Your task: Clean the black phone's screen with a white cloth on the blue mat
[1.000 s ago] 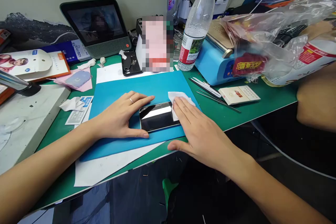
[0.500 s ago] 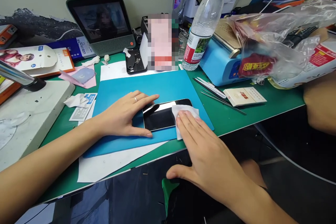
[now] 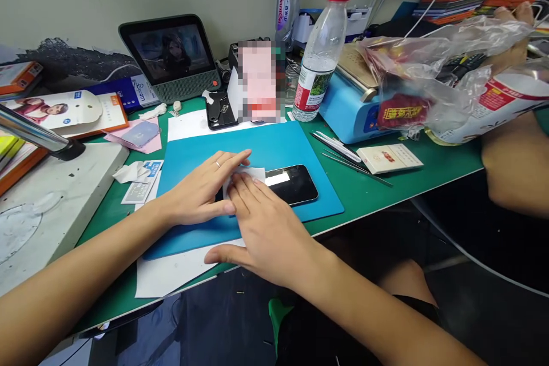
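Note:
A black phone (image 3: 300,187) lies screen up on a blue mat (image 3: 278,140), with glare on its glass. My left hand (image 3: 203,189) is open at the phone's left end, thumb and forefinger spread around it; a ring is on one finger. My right hand (image 3: 268,226) holds a white wipe (image 3: 256,173) under its straight, closed-up fingers, pressed on the left part of the screen. Its thumb sticks out to the side. The two hands meet or nearly meet there, and they hide the phone's left end and most of the wipe.
Tweezers (image 3: 355,167) and a cigarette box (image 3: 389,158) lie right of the mat. Behind stand a red-capped bottle (image 3: 319,63), a blue device (image 3: 351,111) and a smart display (image 3: 169,57). A white stand base (image 3: 51,206) is at left. Another person's arm (image 3: 514,166) is at right.
My right hand has slid the wipe from the phone's right end to its left end. The right part of the screen is now uncovered. My left hand stays by the phone.

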The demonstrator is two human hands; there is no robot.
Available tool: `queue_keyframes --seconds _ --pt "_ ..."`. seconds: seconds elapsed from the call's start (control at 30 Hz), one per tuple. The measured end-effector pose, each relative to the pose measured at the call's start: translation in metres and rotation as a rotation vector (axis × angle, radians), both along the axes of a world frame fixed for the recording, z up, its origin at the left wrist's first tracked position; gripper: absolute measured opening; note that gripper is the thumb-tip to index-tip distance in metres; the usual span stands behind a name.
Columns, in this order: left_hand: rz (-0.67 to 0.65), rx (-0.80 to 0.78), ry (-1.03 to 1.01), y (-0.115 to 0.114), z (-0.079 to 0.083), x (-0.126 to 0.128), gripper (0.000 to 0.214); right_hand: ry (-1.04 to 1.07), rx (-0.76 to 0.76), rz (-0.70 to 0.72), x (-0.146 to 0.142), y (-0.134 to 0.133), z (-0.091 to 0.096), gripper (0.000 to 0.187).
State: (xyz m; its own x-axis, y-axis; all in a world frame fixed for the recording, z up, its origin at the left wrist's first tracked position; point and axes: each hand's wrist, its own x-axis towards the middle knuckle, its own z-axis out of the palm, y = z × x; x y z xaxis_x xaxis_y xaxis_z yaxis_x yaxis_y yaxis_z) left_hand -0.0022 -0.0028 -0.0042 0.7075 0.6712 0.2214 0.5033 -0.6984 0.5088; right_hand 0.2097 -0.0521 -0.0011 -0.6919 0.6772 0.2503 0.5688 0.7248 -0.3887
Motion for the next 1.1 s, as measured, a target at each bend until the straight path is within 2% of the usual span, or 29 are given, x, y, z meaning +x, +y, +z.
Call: queue_keyframes --seconds 0.2,0.33,0.47,0.7,0.77,0.97,1.1 --pt "0.021 -0.005 0.041 0.000 0.002 0.002 0.093 -0.146 0.048 -0.203 0.065 0.012 0.007 0.083" --pt "0.015 0.019 0.111 0.000 0.004 0.003 0.097 -0.216 0.165 -0.228 0.085 -0.005 0.006 0.083" --pt "-0.004 0.057 0.149 -0.001 0.005 0.006 0.098 -0.219 0.198 -0.261 0.082 -0.013 0.008 0.079" --pt "-0.001 0.082 0.181 -0.002 0.006 0.008 0.095 -0.147 0.107 -0.261 0.077 0.023 0.014 0.064" --pt "-0.002 0.083 0.173 -0.001 0.006 0.008 0.094 -0.176 0.136 -0.273 0.076 0.017 0.011 0.066" --pt "-0.010 0.053 0.133 0.000 0.004 0.008 0.098 -0.257 0.299 -0.285 0.068 -0.027 -0.003 0.087" --pt "0.013 0.044 0.127 0.000 0.002 0.006 0.106 -0.236 0.255 -0.271 0.053 -0.022 -0.005 0.087"
